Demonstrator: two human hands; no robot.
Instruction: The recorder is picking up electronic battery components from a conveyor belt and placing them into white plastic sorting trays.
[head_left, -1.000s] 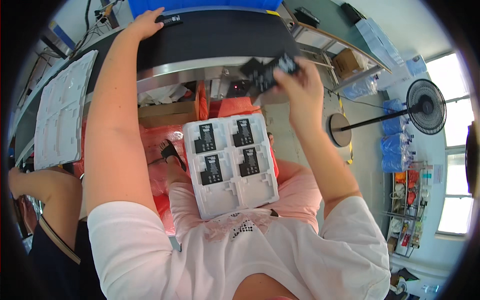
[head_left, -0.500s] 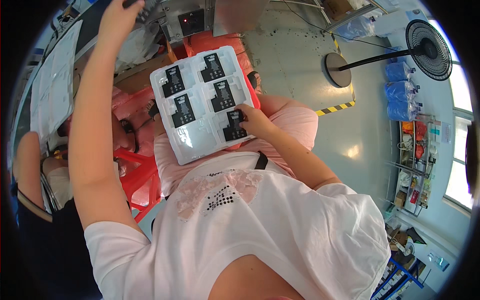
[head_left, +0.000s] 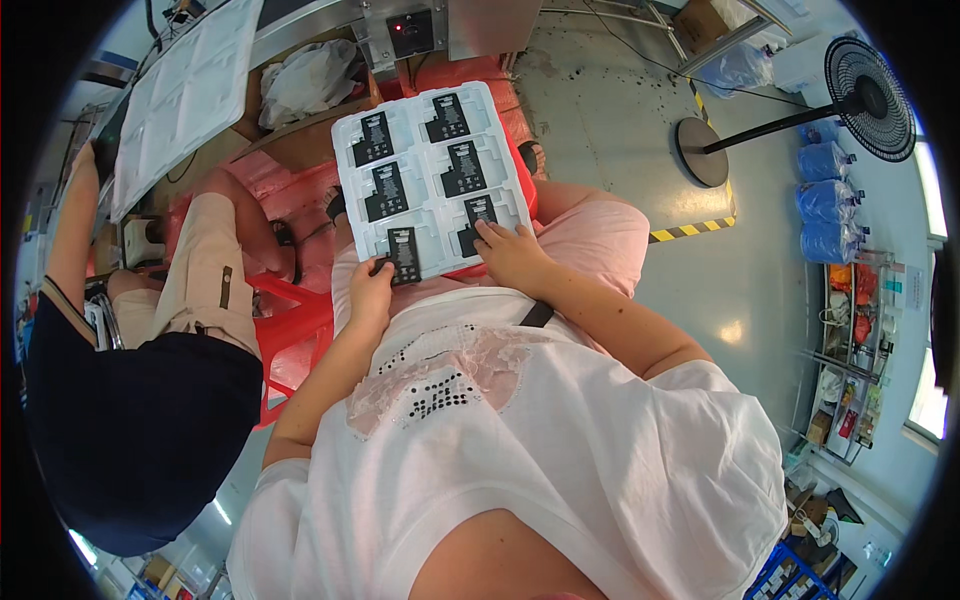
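Observation:
On my lap rests a white plastic tray (head_left: 424, 221) with moulded pockets in two columns, each pocket with a flat black battery pack in or over it. My left hand (head_left: 369, 292) pinches the edge of one battery pack (head_left: 403, 256) at the near left pocket; whether it lies fully seated I cannot tell. My right hand (head_left: 512, 255) lies over the near right corner of the tray, its fingertips on another battery pack (head_left: 476, 222). Farther up the tray, several more battery packs, such as the middle right one (head_left: 464, 168), lie untouched.
A co-worker in a dark shirt (head_left: 140, 440) sits at my left beside a red stool (head_left: 295, 330). Another white tray (head_left: 185, 100) stands at the metal bench. A black fan (head_left: 868, 100) is on the right, near blue water bottles (head_left: 828, 200); a plastic bag (head_left: 310, 82) lies under the bench.
My left hand has come down from the bench at the upper left to the tray, bringing a battery pack to the near left pocket. My right hand stays at the near right pack.

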